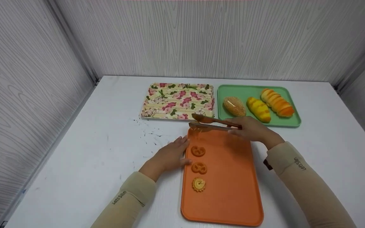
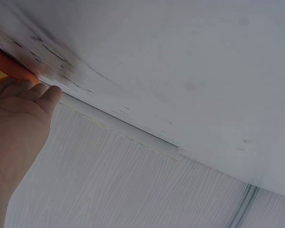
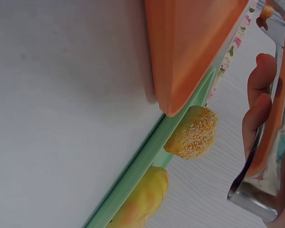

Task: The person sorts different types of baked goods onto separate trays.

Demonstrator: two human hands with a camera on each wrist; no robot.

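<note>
While the right hand (image 1: 249, 128) clamped its fingers (image 3: 257, 114) round the tongs (image 1: 212, 120), whose tips jutted left beyond them near the orange tray (image 1: 227, 196), the left hand (image 1: 169, 155) touched that tray's rim with extended fingers.

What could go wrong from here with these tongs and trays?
The tongs in the right hand hang near the farther pretzel; lowered off-line, they might knock it.
The left hand touches the edge of the orange tray; a push might slide it and jostle the pretzel.
The right hand is close to the green tray and could bump it.
</note>
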